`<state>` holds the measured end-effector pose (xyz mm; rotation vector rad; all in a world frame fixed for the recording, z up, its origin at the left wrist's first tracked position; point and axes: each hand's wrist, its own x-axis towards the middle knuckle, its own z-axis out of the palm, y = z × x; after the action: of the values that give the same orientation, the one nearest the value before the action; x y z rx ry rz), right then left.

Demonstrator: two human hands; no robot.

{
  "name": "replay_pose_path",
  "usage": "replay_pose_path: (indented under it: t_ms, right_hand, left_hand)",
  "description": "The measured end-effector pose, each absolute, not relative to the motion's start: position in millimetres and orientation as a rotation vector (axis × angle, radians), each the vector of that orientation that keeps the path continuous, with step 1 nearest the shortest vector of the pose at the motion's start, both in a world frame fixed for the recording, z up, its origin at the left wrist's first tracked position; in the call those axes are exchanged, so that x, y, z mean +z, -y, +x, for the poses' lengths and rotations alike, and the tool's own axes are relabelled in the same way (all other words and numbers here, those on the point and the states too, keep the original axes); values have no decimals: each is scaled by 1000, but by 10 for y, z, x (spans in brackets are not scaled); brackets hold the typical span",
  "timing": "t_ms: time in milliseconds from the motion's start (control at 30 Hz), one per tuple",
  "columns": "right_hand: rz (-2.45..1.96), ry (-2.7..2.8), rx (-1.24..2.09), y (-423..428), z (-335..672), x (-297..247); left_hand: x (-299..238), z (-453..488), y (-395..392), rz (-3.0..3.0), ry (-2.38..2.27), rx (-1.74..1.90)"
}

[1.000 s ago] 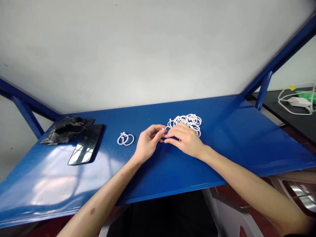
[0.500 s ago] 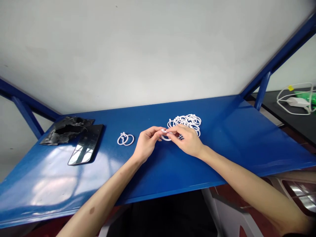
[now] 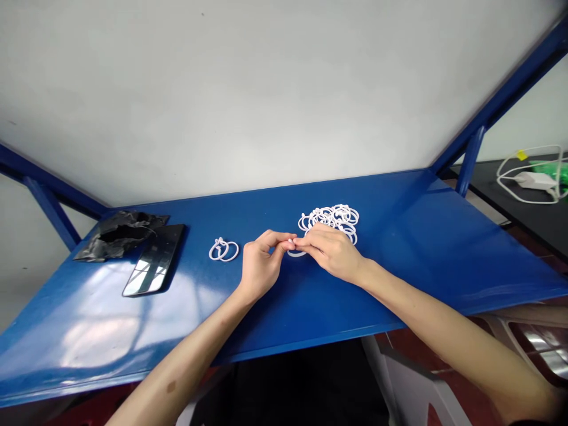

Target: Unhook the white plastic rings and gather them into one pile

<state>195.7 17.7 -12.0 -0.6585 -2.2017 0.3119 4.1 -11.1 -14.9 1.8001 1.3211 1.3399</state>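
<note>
Over the middle of a blue shelf point(image 3: 399, 260), my left hand point(image 3: 260, 263) and my right hand point(image 3: 331, 251) meet fingertip to fingertip. Both pinch one white plastic ring point(image 3: 293, 251), which hangs just under the fingers. A heap of several white rings point(image 3: 331, 218) lies right behind my right hand. Left of my left hand, two joined white rings point(image 3: 224, 250) rest flat on the shelf.
A dark phone point(image 3: 155, 266) lies at the left, next to a crumpled black plastic bag point(image 3: 118, 234). A white wall rises behind the shelf. At the far right, a white cable and charger point(image 3: 530, 177) sit on a black table. A white chair point(image 3: 408, 384) stands below.
Both hands drew slightly toward me and left, away from the heap, with the single ring now pinched between them and showing below the fingers.
</note>
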Motion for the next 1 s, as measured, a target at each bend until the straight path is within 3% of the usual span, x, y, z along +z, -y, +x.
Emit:
replay_pose_path:
  t_ms: [133,233,367,500,800,1000]
  right_hand:
    - [-721,2228,270,-286,2020,-89]
    - [-889,2277,223,-430,2223,-2]
    - [-1147,2296,246,-597,2575,133]
    - [-1229,2382,443,-655,2761,199]
    - [-1203,2458,619,-617,2775,226]
    - [-1199,2444,620,-586,2774,254]
  left_hand:
    - [-62,-61,23,2095,-1403,1148]
    - [41,-327,-78,2377,-1806,958]
    - [137,-810,-182,2166,-2365,288]
    - [108,-1061,-217,2014,-2350,-45]
    - [94,-973,-198,2167,-2307,16]
    - [82,-937,-205,2217,-2444,385]
